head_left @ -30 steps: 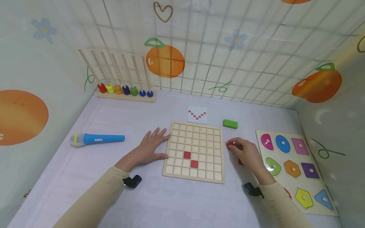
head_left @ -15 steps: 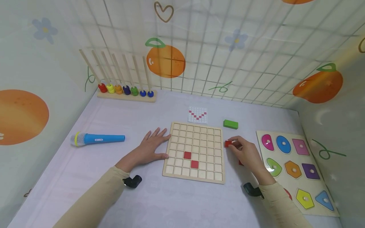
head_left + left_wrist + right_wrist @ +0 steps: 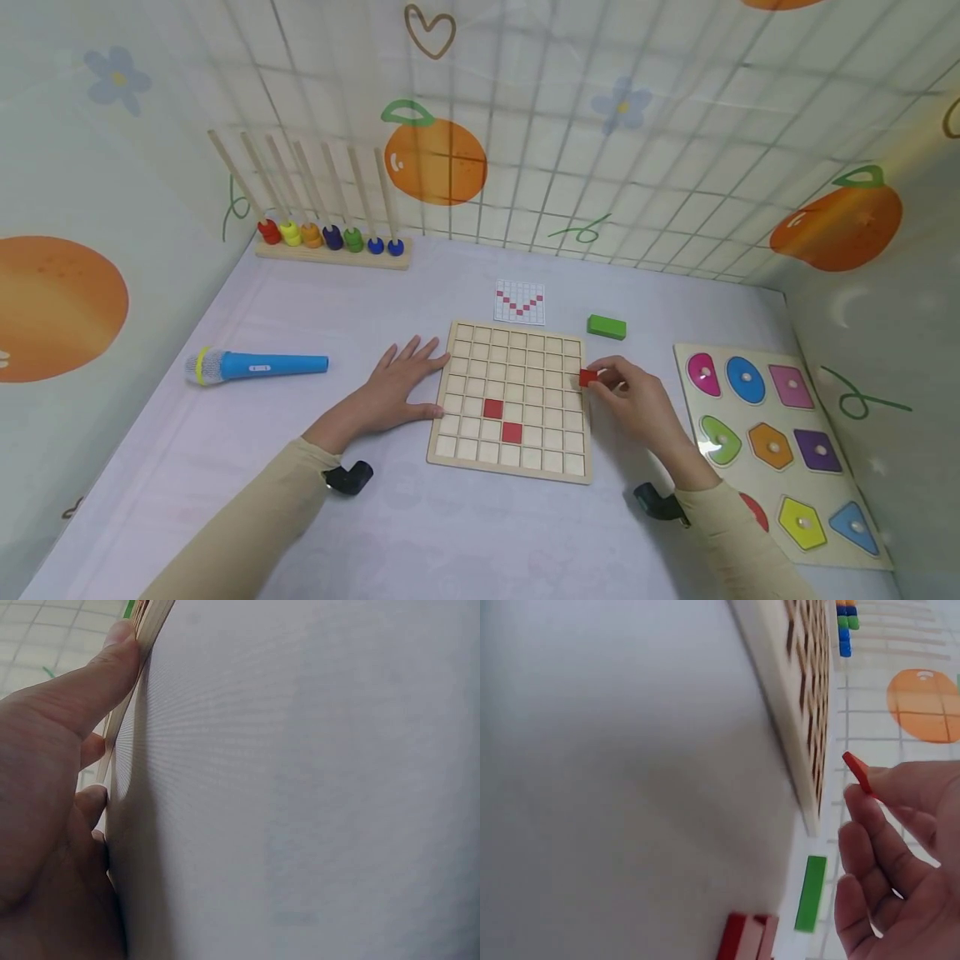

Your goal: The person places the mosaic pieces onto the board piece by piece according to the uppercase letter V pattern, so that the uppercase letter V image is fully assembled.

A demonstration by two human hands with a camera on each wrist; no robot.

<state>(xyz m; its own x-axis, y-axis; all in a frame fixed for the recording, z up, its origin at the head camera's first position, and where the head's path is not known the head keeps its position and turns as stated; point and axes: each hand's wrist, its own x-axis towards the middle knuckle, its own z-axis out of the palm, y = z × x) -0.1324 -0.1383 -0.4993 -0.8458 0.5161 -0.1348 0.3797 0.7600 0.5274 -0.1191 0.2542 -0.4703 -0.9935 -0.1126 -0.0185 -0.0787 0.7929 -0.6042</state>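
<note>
My right hand (image 3: 637, 400) pinches a small red square tile (image 3: 588, 378) between thumb and fingertips, above the right edge of a wooden grid board (image 3: 510, 473). In the right wrist view the tile (image 3: 857, 772) tilts, held clear of the board. Two red tiles lie in the board's cells, one (image 3: 492, 408) higher and left of the other (image 3: 512, 432). My left hand (image 3: 396, 392) lies with fingers spread, thumb and index finger touching the board's left edge. Behind the board is a printed card (image 3: 520, 302) with a red V of squares on a grid.
A green block (image 3: 607, 327) lies behind the board's right corner. Red pieces (image 3: 748, 937) sit on the table in the right wrist view. A shape puzzle (image 3: 757, 400) is at right, a blue toy microphone (image 3: 273, 364) at left, a peg stand with rings (image 3: 333, 255) at back left.
The right hand has carried the red tile leftward from the table beside the board to over its right edge. The left hand and the board have stayed in place.
</note>
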